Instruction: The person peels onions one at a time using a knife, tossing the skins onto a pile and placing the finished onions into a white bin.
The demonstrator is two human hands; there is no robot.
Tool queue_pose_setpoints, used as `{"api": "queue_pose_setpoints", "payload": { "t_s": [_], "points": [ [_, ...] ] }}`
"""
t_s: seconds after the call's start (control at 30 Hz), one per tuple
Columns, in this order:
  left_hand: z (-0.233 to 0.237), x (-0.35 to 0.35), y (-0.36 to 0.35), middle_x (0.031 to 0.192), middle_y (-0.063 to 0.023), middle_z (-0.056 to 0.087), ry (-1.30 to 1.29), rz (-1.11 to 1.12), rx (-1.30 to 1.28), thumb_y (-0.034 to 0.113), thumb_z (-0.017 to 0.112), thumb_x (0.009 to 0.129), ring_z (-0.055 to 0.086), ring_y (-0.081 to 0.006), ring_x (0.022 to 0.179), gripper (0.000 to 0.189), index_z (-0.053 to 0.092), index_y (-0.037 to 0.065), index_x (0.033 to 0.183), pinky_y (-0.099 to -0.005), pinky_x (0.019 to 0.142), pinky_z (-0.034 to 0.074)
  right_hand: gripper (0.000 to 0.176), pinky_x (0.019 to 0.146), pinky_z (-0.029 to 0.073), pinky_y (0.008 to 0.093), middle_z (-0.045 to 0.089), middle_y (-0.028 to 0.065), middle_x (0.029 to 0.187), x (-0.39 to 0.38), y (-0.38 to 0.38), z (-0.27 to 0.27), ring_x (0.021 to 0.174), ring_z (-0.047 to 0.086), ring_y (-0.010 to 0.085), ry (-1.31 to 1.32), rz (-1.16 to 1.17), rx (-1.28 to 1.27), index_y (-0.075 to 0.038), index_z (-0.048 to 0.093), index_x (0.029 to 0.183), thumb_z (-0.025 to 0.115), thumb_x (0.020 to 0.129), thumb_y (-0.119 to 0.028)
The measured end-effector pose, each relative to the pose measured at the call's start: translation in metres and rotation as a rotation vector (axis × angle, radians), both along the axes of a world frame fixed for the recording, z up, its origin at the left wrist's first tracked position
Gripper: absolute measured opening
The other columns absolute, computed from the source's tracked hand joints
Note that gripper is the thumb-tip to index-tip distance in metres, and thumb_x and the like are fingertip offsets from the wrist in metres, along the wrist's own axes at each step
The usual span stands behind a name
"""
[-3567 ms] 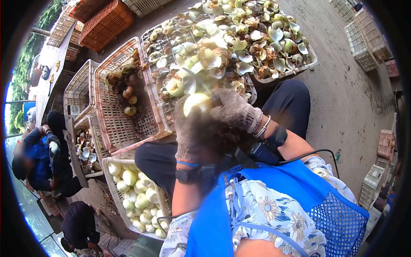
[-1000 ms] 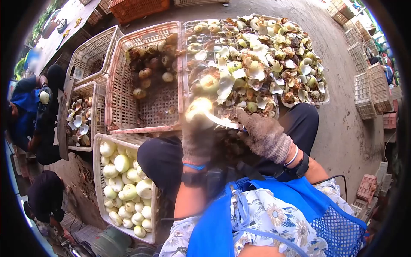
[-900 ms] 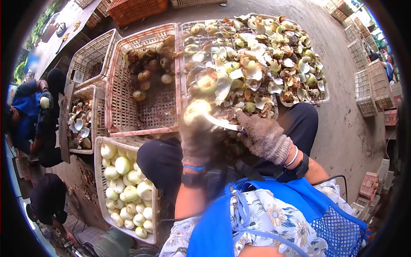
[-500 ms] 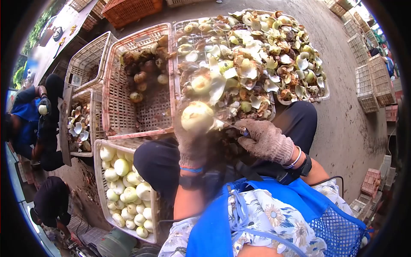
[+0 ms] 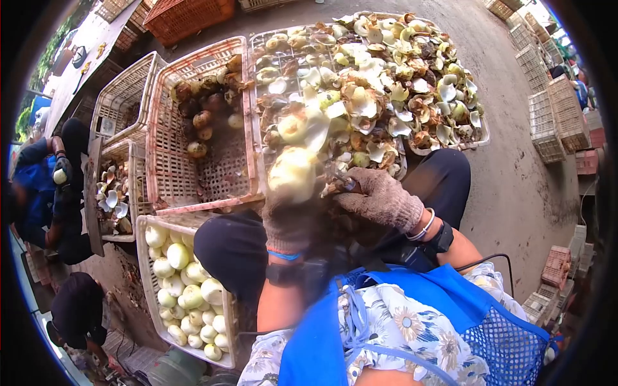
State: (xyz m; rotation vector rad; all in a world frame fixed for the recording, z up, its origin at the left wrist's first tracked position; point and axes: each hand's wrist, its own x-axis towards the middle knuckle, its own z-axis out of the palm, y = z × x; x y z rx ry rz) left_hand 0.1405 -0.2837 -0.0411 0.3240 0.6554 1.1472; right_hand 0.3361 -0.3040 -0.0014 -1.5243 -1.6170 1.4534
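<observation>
My left hand (image 5: 283, 224), in a knitted glove, grips a pale, mostly peeled onion (image 5: 293, 174) that is blurred in the head view. Close on its right is my right hand (image 5: 381, 201), gloved too, with fingers wrapped round the dark handle of a small knife (image 5: 347, 184). The knife's blade is hard to make out. Just beyond both hands, onion skins (image 5: 360, 103) are heaped over crates. At my left knee stands a crate (image 5: 149, 283) of peeled onions (image 5: 192, 296).
A reddish-edged crate (image 5: 152, 161) with several unpeeled onions (image 5: 202, 118) stands front left. Another skin-filled crate (image 5: 133, 186) is beside it. Two other people (image 5: 38, 174) work at the left, one holding an onion. Stacked crates (image 5: 559, 116) line the right side.
The view has shifted slightly, so the crates sit a little further left. My right hand and knife have drawn nearer the onion, which stays in my left hand.
</observation>
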Motion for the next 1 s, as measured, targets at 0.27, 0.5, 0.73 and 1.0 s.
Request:
{"api": "queue_pose_setpoints", "payload": {
  "t_s": [0.27, 0.5, 0.73, 1.0],
  "points": [
    [-0.008, 0.001, -0.001, 0.131, -0.0175, 0.051, 0.870, -0.120, 0.670, 0.021, 0.062, 0.082, 0.051, -0.0348, 0.119, 0.062, 0.039, 0.003, 0.137, -0.0520, 0.103, 0.041, 0.027, 0.071, 0.050, 0.0257, 0.067, 0.0043, 0.089, -0.004, -0.008, -0.023, 0.079, 0.061, 0.0099, 0.415, -0.107, -0.388, -0.001, 0.063, 0.109, 0.060, 0.086, -0.014],
    [0.001, 0.003, 0.000, 0.137, -0.0172, 0.046, 0.674, -0.216, 0.411, 0.020, 0.058, 0.087, 0.046, -0.0341, 0.124, 0.059, 0.037, 0.005, 0.140, -0.0527, 0.107, 0.036, 0.025, 0.073, 0.051, 0.0379, 0.066, 0.0160, 0.087, -0.014, -0.006, 0.013, 0.079, 0.064, 0.0295, -0.100, -0.104, 0.238, -0.006, 0.065, 0.104, 0.062, 0.082, -0.017],
    [-0.013, -0.001, 0.004, 0.139, -0.0141, 0.044, 0.534, -0.135, 0.455, 0.022, 0.065, 0.085, 0.043, -0.0330, 0.128, 0.062, 0.039, 0.007, 0.139, -0.0537, 0.108, 0.035, 0.029, 0.077, 0.051, 0.0402, 0.065, 0.0189, 0.093, -0.018, -0.002, 0.013, 0.088, 0.063, 0.0363, -0.424, -0.063, 0.450, -0.007, 0.062, 0.110, 0.062, 0.082, -0.015],
    [-0.011, 0.009, 0.018, 0.132, -0.0179, 0.049, 0.905, 0.057, 0.709, 0.001, 0.069, 0.077, 0.049, -0.0350, 0.122, 0.065, 0.040, 0.003, 0.136, -0.0508, 0.106, 0.041, 0.024, 0.048, 0.052, 0.0308, 0.058, 0.0044, 0.072, -0.014, 0.003, 0.006, 0.053, 0.058, 0.0146, 0.881, -0.588, -0.522, -0.002, 0.060, 0.100, 0.067, 0.086, -0.019]
  ]
}}
